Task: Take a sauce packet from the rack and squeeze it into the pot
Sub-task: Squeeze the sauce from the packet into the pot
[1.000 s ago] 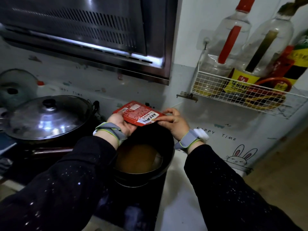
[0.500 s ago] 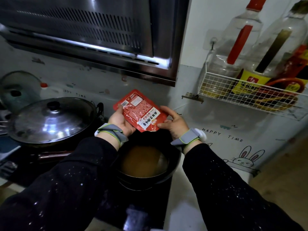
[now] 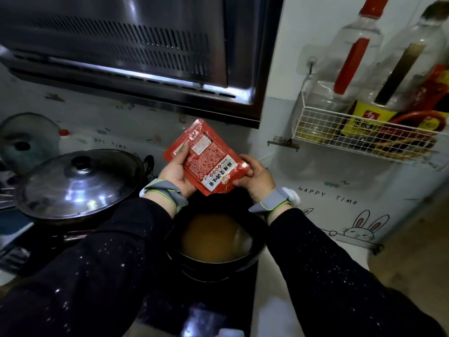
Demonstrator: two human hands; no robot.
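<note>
A red sauce packet point(image 3: 206, 158) with white label text is held tilted upright above the black pot point(image 3: 257, 249), which holds brownish liquid. My left hand point(image 3: 176, 172) grips the packet's left side, thumb on its face. My right hand point(image 3: 255, 177) pinches its lower right corner. Both hands are just beyond the pot's far rim. The white wire rack point(image 3: 315, 127) hangs on the wall to the upper right, apart from both hands.
A wok under a steel lid point(image 3: 75, 183) sits to the left on the stove. The range hood point(image 3: 145, 57) hangs overhead. Tall bottles point(image 3: 352, 59) and red packets stand in the rack. A glass lid point(image 3: 26, 139) leans at the far left wall.
The packet has been tipped up from nearly flat to steeply upright and raised a little, still held by both hands above the pot.
</note>
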